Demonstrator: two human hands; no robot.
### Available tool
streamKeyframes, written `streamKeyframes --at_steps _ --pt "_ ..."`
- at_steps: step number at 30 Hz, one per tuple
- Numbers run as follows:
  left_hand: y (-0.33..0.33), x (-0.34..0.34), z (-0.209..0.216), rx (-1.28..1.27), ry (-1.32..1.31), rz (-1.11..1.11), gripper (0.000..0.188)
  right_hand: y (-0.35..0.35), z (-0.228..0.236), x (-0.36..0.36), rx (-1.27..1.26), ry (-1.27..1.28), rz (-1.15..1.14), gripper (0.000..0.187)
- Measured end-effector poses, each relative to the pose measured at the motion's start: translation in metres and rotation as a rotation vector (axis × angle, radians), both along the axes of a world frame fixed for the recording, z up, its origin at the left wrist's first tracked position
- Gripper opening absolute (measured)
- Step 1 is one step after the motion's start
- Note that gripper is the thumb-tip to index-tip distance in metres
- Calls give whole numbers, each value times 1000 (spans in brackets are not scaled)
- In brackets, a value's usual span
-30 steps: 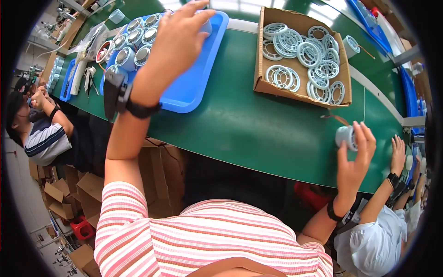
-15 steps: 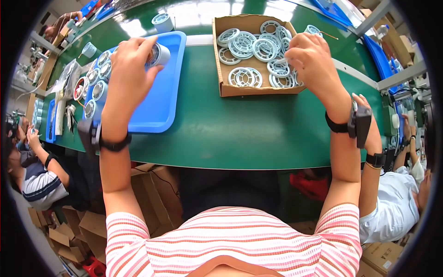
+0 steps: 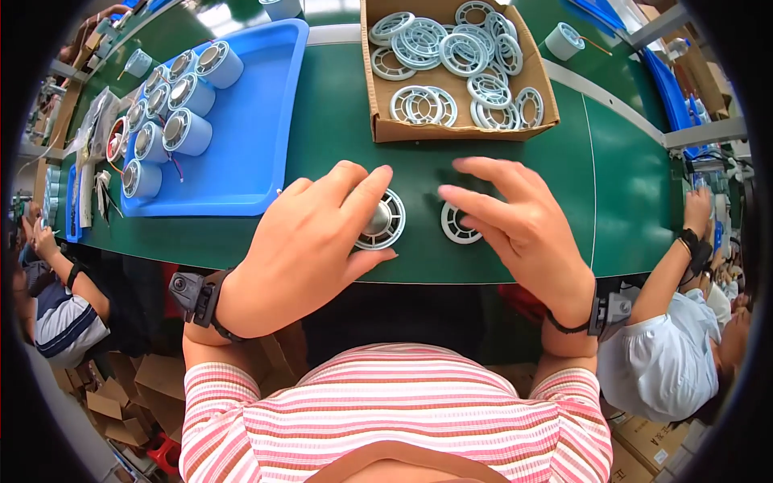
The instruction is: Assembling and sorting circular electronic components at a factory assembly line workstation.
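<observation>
My left hand (image 3: 310, 245) is closed around a white cylindrical motor (image 3: 392, 223) near the table's front edge. Its spoked rim and silver centre face up, while the fingers hide its left side. To the right, a loose pale spoked ring (image 3: 460, 233) lies on the green table. Over that ring is my right hand (image 3: 519, 229), fingers apart and slightly blurred, with nothing visible between them. Several similar motors (image 3: 187, 133) stand in the blue tray (image 3: 241, 181) at the left. More pale rings (image 3: 463, 55) lie in an open cardboard box (image 3: 463, 131) beyond my hands.
Single white motors stand at the far right (image 3: 565, 40) and far left (image 3: 138, 62), with wires sticking out. A plastic bag (image 3: 98, 121) and tools lie left of the tray. Co-workers sit at both sides; the right one's arm (image 3: 664, 274) reaches near the table's corner.
My left hand has brought the motor from the tray to the table's front edge. My right hand has come back from the box, and a ring now lies beneath it. The view has shifted.
</observation>
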State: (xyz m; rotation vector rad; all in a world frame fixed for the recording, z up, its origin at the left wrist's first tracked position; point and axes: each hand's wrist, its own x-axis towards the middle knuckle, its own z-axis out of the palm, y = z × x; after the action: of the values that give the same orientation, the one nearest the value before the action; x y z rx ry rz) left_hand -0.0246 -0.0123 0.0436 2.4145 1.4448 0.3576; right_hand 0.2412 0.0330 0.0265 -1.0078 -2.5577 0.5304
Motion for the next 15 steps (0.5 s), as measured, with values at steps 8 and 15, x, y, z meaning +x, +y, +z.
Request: streamKeyframes --at_steps 8,15 --pt "-7 -1 -35 -507 -775 162 67 -31 -49 5 -39 221 -205 53" --pt "4 22 -36 -965 -1034 225 65 -31 -38 -12 -163 548 -181 56"
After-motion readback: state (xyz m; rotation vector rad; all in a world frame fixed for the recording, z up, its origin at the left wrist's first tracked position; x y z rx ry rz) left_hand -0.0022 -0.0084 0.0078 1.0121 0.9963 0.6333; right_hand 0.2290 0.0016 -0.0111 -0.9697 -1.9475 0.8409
